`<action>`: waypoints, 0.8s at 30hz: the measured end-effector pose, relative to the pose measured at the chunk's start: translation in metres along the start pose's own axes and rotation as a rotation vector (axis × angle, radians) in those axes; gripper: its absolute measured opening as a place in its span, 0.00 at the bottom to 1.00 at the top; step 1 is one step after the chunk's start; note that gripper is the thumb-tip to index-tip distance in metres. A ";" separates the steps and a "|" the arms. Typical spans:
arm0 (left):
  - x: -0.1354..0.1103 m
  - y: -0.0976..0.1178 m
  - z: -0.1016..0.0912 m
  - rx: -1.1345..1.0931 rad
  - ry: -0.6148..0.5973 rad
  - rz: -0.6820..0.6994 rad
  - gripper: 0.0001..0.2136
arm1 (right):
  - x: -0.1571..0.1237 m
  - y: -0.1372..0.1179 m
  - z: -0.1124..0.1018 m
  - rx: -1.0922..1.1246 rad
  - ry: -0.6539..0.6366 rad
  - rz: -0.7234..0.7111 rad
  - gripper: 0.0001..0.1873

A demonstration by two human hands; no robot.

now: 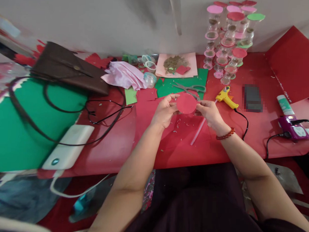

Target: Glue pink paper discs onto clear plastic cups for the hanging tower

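A round red foam disc (pixel 186 103) is held up between both hands above the red table (pixel 113 145). My left hand (pixel 165 111) pinches its left edge with curled fingers. My right hand (pixel 209 113), with a red bead bracelet at the wrist, pinches its right edge. Grey scissors (pixel 190 87) lie on green foam sheets (pixel 186 84) just behind the disc. A thin pale stick (pixel 198 132) lies on the table under my right hand. Small scraps litter the red sheet below.
A yellow glue gun (pixel 225 96) lies right of my hands with its black cord. A stack of clear cups with coloured lids (pixel 229 40) stands at the back right. At the left are a brown bag (pixel 67 67), a white power bank (pixel 68 145) and black cables.
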State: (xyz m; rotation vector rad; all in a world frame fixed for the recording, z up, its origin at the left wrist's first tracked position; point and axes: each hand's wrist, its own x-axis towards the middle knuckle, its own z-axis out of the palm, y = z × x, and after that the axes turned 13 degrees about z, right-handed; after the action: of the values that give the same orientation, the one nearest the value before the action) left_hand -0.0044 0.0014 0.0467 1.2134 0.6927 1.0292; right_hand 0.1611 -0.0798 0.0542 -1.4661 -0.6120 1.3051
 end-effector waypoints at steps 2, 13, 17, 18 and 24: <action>-0.002 0.000 0.002 -0.019 0.007 -0.006 0.29 | 0.000 0.001 0.001 0.013 0.023 -0.008 0.18; 0.001 -0.008 0.005 -0.057 0.117 0.010 0.28 | -0.002 0.004 0.008 0.113 -0.025 0.112 0.13; 0.002 -0.011 0.003 -0.071 0.108 0.014 0.27 | -0.005 0.002 0.011 0.131 -0.019 0.120 0.12; 0.003 -0.012 0.003 -0.074 0.113 0.016 0.26 | -0.005 0.002 0.011 0.124 -0.023 0.124 0.12; 0.001 -0.014 0.005 -0.098 0.109 0.015 0.24 | -0.004 0.004 0.011 0.144 0.031 0.045 0.13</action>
State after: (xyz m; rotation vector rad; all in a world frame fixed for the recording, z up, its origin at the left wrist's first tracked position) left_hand 0.0042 0.0000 0.0348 1.0853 0.7109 1.1355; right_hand 0.1488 -0.0810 0.0540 -1.3860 -0.4574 1.3302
